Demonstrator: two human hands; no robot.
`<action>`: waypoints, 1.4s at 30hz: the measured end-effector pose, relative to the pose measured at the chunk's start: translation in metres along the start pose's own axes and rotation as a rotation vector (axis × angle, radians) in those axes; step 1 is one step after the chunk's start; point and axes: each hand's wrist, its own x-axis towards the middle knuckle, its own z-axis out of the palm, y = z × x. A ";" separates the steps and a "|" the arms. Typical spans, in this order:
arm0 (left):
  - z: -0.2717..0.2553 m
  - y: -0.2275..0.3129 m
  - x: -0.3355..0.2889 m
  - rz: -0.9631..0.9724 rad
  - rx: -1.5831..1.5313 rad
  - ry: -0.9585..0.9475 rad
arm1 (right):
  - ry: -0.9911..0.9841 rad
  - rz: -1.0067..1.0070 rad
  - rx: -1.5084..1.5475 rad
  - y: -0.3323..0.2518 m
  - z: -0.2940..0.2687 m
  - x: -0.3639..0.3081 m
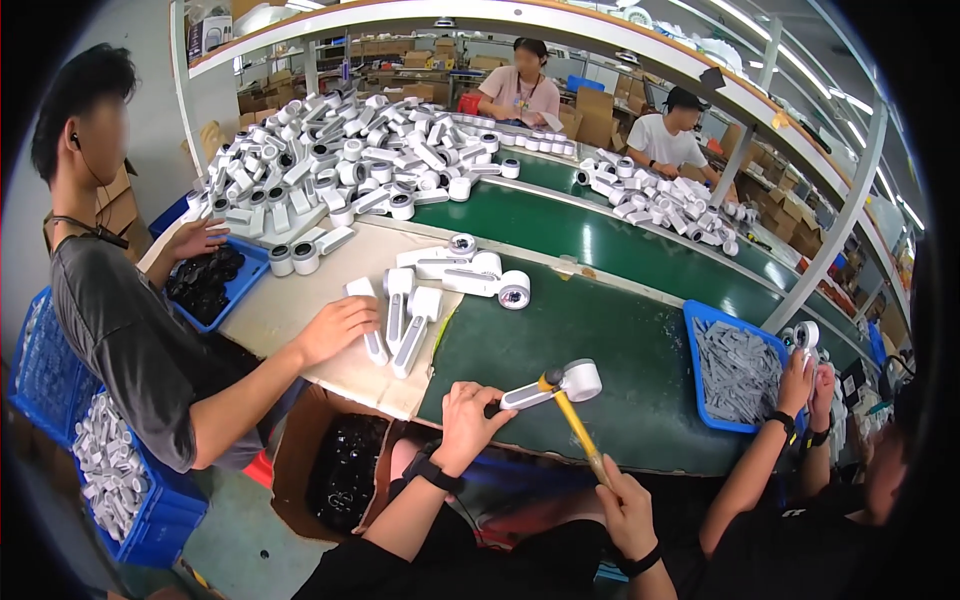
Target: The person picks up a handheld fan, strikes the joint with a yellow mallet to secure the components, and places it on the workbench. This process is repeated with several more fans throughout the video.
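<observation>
My left hand (466,424) grips the handle end of a white handheld device (582,381), which has a round head and a grey strip along its handle. This device lies over the green work surface (640,345), its head pointing right. In my right hand (630,508) is a hammer with a yellow handle (577,432). The hammer's dark head is over the device's handle, close to the round head; whether they touch I cannot tell. Beyond my left hand, several similar white devices (480,277) lie in a loose group.
On the left, a co-worker's hand (340,326) touches white devices, near a blue tray of black parts (262,268). A large pile of devices (330,150) stands behind. To the right are a blue tray of grey strips (690,325) and another co-worker's hands (797,385). An open carton (293,450) sits below the table edge.
</observation>
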 end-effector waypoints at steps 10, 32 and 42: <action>-0.005 0.021 0.011 -0.006 0.165 -0.146 | 0.159 0.010 0.060 0.013 -0.001 -0.001; -0.026 0.001 0.001 0.026 0.080 0.119 | 0.011 0.153 0.266 0.015 0.010 -0.005; -0.024 -0.011 0.000 -0.053 -0.028 0.033 | -0.130 -0.054 0.045 -0.009 0.024 0.028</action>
